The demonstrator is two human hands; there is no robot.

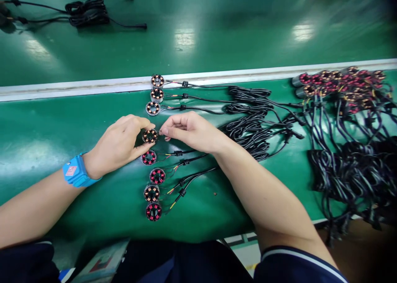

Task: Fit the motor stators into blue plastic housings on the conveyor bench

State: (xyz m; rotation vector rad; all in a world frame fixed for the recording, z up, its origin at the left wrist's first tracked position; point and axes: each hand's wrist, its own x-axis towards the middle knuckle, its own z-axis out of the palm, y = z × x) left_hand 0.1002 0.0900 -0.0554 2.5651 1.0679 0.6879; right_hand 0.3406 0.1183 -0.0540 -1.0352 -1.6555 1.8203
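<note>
Green bench [192, 208], stator [150, 131] between hands [119, 144]

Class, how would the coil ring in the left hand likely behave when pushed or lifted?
The coil ring looks metal-rimmed, so it is probably stiff and heavy for its size. Being round, it might roll if stood on edge. Its exposed copper windings could be fragile.

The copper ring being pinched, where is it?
Left of centre in the head view, the copper ring is pinched in the left hand, just above a red ring, left of the right hand.
</note>
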